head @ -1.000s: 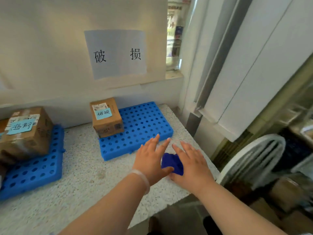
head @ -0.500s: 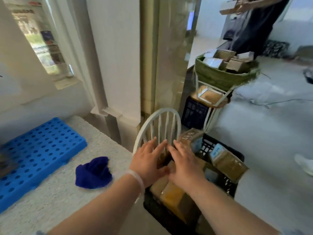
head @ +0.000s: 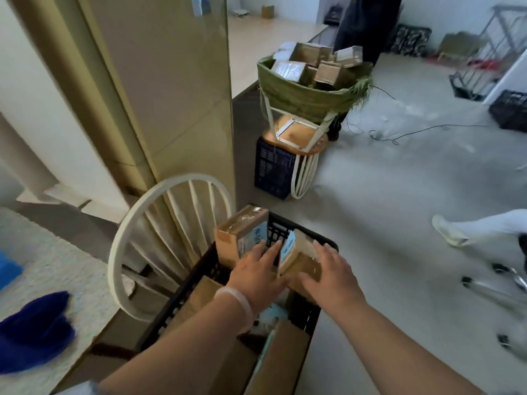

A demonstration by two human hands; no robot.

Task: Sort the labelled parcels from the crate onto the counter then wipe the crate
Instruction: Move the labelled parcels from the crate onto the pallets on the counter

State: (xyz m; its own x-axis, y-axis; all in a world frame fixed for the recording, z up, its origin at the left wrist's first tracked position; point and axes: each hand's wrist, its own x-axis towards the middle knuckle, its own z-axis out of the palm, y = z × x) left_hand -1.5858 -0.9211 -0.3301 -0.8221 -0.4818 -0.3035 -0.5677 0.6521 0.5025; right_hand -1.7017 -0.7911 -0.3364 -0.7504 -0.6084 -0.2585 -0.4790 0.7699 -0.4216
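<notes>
Reaching into the black crate (head: 182,295), both hands flanked one brown parcel (head: 302,266) with a pale blue label. The left hand (head: 256,272) lay with straight fingers against its labelled side. The right hand (head: 328,269) was spread wide over its top and far side, and neither hand had curled round it yet. A second labelled parcel (head: 239,232) stood upright just beside it at the crate's far corner, and more boxes filled the near end (partly hidden by the arms). The sorting looked well short of done. The blue cloth (head: 34,329) lay bunched on the speckled counter (head: 71,266), and wiping could only follow once the crate was emptied.
</notes>
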